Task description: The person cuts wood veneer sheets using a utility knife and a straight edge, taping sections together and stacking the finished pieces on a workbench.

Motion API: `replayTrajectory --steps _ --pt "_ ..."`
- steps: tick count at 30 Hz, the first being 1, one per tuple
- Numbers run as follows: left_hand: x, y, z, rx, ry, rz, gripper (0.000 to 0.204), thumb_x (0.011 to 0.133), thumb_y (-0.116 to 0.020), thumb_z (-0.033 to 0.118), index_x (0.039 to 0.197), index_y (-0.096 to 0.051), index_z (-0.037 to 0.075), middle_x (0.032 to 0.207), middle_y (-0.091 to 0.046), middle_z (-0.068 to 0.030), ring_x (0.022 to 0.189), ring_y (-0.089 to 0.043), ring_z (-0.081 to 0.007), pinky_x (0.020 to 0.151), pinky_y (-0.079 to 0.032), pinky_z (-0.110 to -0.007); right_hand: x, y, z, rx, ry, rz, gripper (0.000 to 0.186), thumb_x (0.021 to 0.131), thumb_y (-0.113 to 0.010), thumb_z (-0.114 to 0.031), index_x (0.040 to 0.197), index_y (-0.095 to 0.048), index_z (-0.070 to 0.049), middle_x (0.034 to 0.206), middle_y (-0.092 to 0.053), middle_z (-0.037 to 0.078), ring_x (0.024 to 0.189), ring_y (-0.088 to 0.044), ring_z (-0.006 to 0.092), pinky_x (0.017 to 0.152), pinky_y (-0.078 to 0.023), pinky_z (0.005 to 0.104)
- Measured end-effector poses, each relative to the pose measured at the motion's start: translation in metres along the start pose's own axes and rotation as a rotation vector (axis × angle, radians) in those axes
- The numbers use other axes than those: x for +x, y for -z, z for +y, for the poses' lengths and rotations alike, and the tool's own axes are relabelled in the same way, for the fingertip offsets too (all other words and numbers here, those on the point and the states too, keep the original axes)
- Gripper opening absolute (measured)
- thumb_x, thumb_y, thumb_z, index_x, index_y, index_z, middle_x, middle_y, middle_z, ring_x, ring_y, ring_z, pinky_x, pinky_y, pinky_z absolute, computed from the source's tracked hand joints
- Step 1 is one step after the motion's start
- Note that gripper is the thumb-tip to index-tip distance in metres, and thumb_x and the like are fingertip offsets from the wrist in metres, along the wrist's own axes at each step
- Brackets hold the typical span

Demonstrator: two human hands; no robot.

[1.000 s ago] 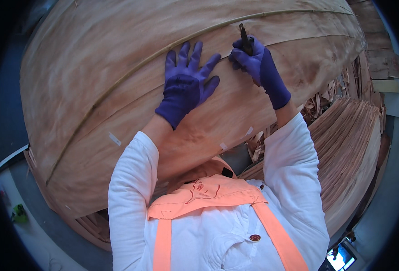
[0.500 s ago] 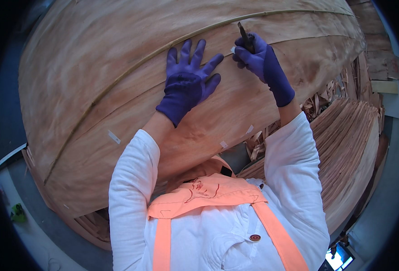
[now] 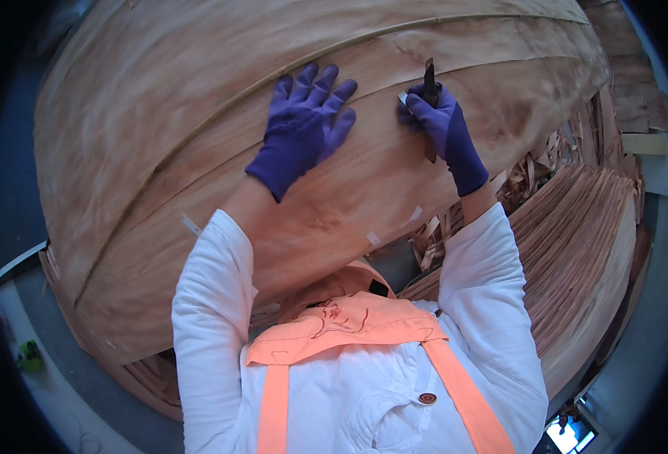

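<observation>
A wide, pale brown wood veneer sheet spreads in front of me, with a long seam curving across it. My left hand, in a purple glove, lies flat on the sheet over the seam, fingers stretched out toward a thin, stick-like rod. My right hand, also gloved, is closed around a dark, narrow knife-like blade that points away from me. A small white piece of tape shows at its fingertips, just below the seam.
Short white tape strips stick to the sheet nearer me. On the right stands a stack of veneer sheets, with torn veneer scraps beside it. A lit screen sits at the lower right, and a green object at the lower left.
My left hand has slid slightly left along the sheet. My right hand has come a little nearer and right, and the blade has turned more upright, with the tape still at the fingertips.
</observation>
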State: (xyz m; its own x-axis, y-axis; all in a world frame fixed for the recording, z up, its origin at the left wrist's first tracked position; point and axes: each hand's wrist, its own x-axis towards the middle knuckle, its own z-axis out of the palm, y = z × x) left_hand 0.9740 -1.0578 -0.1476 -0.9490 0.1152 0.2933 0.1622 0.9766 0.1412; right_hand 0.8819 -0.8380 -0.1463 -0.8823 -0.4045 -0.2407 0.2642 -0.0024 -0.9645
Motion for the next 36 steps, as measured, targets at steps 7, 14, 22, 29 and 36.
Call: replayTrajectory --steps 7,14,22,29,36 --pt "-0.001 -0.001 -0.03 -0.044 -0.139 -0.044 0.044 0.091 -0.047 0.031 0.134 -0.046 0.022 0.143 -0.039 -0.0063 0.132 -0.035 -0.0282 0.108 -0.025 -0.048 -0.013 0.004 0.009 0.057 0.013 -0.008 0.015 0.089 -0.058 -0.006 0.1 -0.05 -0.001 0.084 -0.062 0.008 0.07 -0.061 0.0139 0.063 -0.052 0.0266" --pt "0.007 0.005 -0.037 -0.135 -0.12 -0.115 0.044 0.088 -0.053 0.029 0.132 -0.048 0.023 0.142 -0.041 -0.0029 0.133 -0.034 -0.0276 0.108 -0.025 -0.047 -0.017 0.006 0.011 0.045 -0.015 0.017 0.014 0.089 -0.057 -0.005 0.099 -0.05 0.0 0.082 -0.062 0.008 0.069 -0.061 0.0141 0.063 -0.052 0.0267" --pt "0.007 0.001 -0.027 -0.102 -0.08 -0.012 0.042 0.086 -0.055 0.021 0.127 -0.051 0.018 0.139 -0.044 -0.0073 0.129 -0.039 -0.0304 0.105 -0.031 -0.046 -0.016 0.005 0.007 -0.09 0.008 0.032 0.014 0.086 -0.061 -0.007 0.094 -0.052 -0.001 0.075 -0.059 0.005 0.062 -0.056 0.0107 0.056 -0.047 0.024" --pt "-0.051 0.022 0.02 -0.065 -0.092 0.201 0.042 0.081 -0.057 0.019 0.121 -0.055 0.007 0.131 -0.05 -0.0152 0.124 -0.044 -0.0325 0.103 -0.033 -0.047 -0.051 -0.006 -0.01 -0.169 -0.048 0.081 0.019 0.086 -0.063 -0.013 0.1 -0.053 -0.004 0.073 -0.059 0.004 0.056 -0.055 0.0098 0.048 -0.04 0.0212" --pt "-0.137 0.038 0.029 -0.082 0.19 0.105 0.055 0.08 -0.061 0.033 0.128 -0.05 0.009 0.138 -0.04 -0.0184 0.13 -0.036 -0.0362 0.107 -0.024 -0.052 -0.091 -0.028 0.005 -0.161 -0.038 -0.007 0.02 0.086 -0.065 -0.014 0.101 -0.054 -0.006 0.075 -0.062 0.005 0.058 -0.058 0.0107 0.048 -0.041 0.0207"
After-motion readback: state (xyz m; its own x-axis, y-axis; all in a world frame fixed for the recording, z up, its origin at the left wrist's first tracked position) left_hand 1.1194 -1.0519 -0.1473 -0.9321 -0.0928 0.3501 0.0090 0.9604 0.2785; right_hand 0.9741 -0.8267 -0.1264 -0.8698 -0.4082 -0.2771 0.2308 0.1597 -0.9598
